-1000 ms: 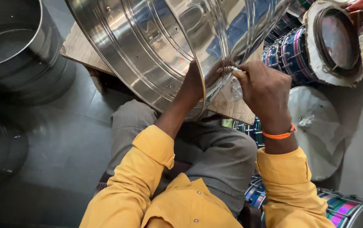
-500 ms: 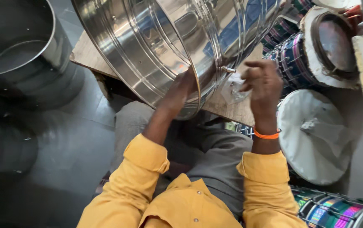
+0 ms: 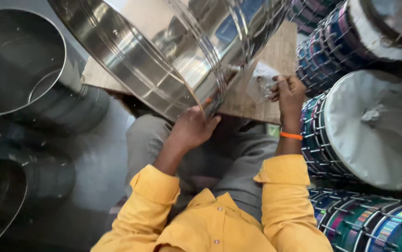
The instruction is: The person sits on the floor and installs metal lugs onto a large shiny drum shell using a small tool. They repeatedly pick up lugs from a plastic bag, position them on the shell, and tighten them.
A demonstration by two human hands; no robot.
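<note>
A large shiny steel drum shell (image 3: 173,51) lies tilted on a wooden board (image 3: 275,70) over my lap. My left hand (image 3: 192,127) grips the shell's near rim from below. My right hand (image 3: 288,91) rests on the board to the right of the shell, its fingers on a small clear plastic bag (image 3: 260,80) of small parts. An orange band is on my right wrist. My sleeves are yellow.
Empty steel shells stand at the left (image 3: 18,60) and lower left (image 3: 4,186). Finished drums with colourful sides and white heads (image 3: 373,126) are stacked at the right and lower right (image 3: 373,224). Grey floor lies between my legs and the shells.
My right hand has left the shell's rim and moved right onto the plastic bag. My left hand stays on the rim. The view has shifted closer.
</note>
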